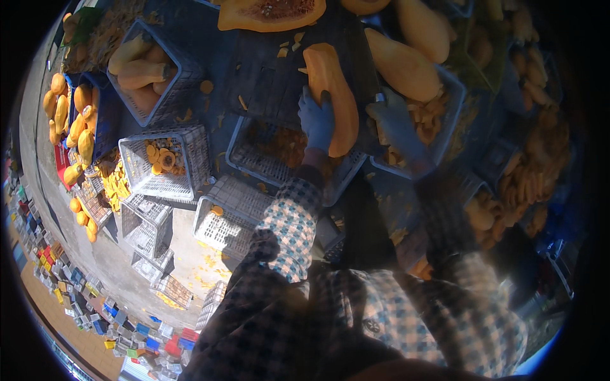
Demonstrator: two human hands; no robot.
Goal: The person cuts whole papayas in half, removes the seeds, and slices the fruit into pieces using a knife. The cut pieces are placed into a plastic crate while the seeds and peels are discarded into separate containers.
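Observation:
A peeled, long orange squash (pixel 333 102) lies on a dark wooden board (pixel 262 81). My gloved left hand (pixel 317 116) grips its left side, thumb over the top. My gloved right hand (pixel 393 114) is closed around the handle of a knife (pixel 380 97), just right of the squash. The metal collar and part of the handle show, while the dark blade pointing away is hard to make out. Small cut pieces (pixel 283 50) are scattered on the board. At its far end sits a halved squash (pixel 271 14), its seed cavity facing up.
Whole squashes (pixel 405 64) lie right of the board, over a crate of cut chunks (pixel 424 124). A crate (pixel 238 143) stands below the board's near edge. To the left are a crate of whole squashes (pixel 143 74) and a tipped crate with round slices (pixel 164 162).

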